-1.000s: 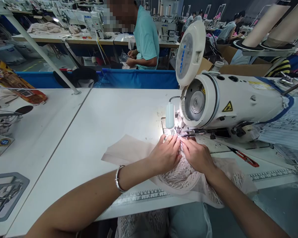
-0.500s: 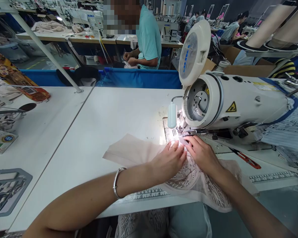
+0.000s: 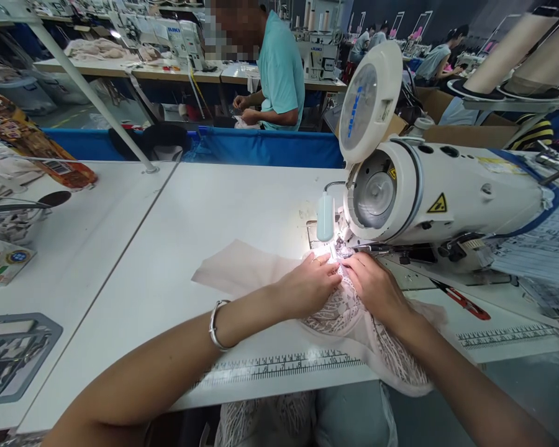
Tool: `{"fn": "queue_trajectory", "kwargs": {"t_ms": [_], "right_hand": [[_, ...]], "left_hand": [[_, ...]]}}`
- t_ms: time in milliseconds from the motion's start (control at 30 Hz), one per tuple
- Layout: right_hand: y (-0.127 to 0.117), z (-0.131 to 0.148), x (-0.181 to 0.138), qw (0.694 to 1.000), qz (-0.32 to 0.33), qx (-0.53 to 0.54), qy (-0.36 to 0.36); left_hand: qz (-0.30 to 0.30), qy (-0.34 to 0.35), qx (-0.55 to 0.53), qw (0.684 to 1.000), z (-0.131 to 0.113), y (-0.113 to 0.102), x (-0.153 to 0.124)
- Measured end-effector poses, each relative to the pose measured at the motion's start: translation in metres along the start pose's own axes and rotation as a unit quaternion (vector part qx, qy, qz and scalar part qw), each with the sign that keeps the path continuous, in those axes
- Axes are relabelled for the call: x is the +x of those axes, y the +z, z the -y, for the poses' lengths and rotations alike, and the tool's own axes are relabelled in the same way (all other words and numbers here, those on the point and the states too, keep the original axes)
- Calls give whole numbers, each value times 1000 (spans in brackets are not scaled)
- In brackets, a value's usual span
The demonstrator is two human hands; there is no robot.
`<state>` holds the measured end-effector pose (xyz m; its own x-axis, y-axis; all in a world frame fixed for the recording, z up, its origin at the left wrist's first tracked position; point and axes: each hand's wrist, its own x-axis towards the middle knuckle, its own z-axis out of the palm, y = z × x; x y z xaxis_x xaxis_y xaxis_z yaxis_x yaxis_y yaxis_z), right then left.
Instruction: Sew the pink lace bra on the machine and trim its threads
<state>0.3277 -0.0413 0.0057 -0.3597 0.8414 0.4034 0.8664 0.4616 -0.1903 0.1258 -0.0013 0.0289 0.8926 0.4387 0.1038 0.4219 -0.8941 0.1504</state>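
Pale pink lace fabric (image 3: pixel 342 313) lies on the white table, bunched beneath my hands, with a sheer panel (image 3: pixel 242 268) spreading to the left. My left hand (image 3: pixel 310 282), a ring on one finger, presses and grips the lace just left of the needle area. My right hand (image 3: pixel 375 285) pinches the fabric edge on the other side, fingertips close to my left ones. Both sets of fingertips are near the lit presser foot of the white sewing machine (image 3: pixel 451 192). The fabric's lower part hangs over the table's front edge. My thumbs are partly hidden.
Red-handled snips (image 3: pixel 463 301) lie right of my right hand. A printed ruler (image 3: pixel 289 366) runs along the front edge. At left are a drink bottle (image 3: pixel 37 143) and a carton (image 3: pixel 2 261). Across the blue cloth barrier (image 3: pixel 265 148), a person in a teal shirt (image 3: pixel 282 68) works.
My hands and the lace have shifted slightly away from me, toward the presser foot. The disc inside the machine's round opening now looks blurred, as if spinning; before, its parts were sharp.
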Motion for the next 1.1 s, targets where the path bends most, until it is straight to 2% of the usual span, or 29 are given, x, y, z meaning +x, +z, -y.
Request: {"fn": "queue_trajectory", "kwargs": {"t_ms": [267, 333, 433, 500, 600, 700, 767, 833, 967, 1100], "right_hand": [[-1, -3, 7, 1000, 10, 20, -4], [-7, 1, -1, 999, 2, 41, 8], [-15, 12, -24, 996, -27, 55, 67], [-16, 21, -40, 994, -47, 28, 99], [-11, 28, -55, 994, -60, 0, 95], [-7, 18, -55, 996, -52, 38, 67], [-8, 6, -48, 996, -49, 23, 71], [-14, -6, -39, 996, -16, -10, 83], [-25, -14, -22, 992, 112, -15, 51], [-22, -10, -16, 987, 145, -47, 55]], "left_hand": [[-37, 16, -19, 999, 17, -4, 0], [-58, 21, 20, 998, 16, 0, 0], [-70, 47, 72, 994, 11, 5, 0], [-55, 77, 68, 993, 7, 7, 0], [-49, 99, 52, 992, 4, 8, -2], [-64, 80, 40, 994, 4, 10, -3], [-75, 71, 25, 994, 4, 13, -3], [-84, 70, 4, 994, 5, 18, -2], [-103, 71, -31, 992, 7, 22, -1], [-110, 79, -39, 990, 8, 19, -1]]}}
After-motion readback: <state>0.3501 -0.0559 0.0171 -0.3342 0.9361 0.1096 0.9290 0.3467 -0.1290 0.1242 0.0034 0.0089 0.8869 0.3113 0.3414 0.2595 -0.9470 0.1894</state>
